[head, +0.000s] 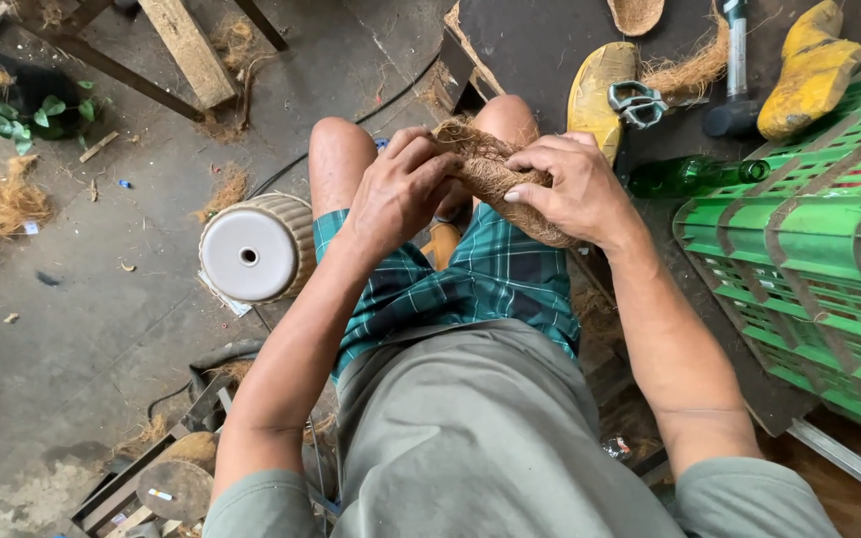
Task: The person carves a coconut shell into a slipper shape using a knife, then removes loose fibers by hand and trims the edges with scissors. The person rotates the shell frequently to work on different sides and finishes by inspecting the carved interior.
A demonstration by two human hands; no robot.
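Note:
I sit with my knees apart over a grey concrete floor. Both hands hold a brown coconut-fibre piece (495,177) above my lap. My left hand (401,189) pinches its left end with curled fingers. My right hand (570,187) wraps over its right side, fingers pressed into the fibre. The piece curves down toward my right thigh, over green plaid shorts (490,284).
An upturned beige ribbed pot (251,249) stands by my left knee. At right are a green plastic crate (809,259), a green glass bottle (690,175), yellow shoe-shaped forms (809,70), scissors (636,102) and a hammer (734,70). Loose fibre (2,209) litters the floor at left.

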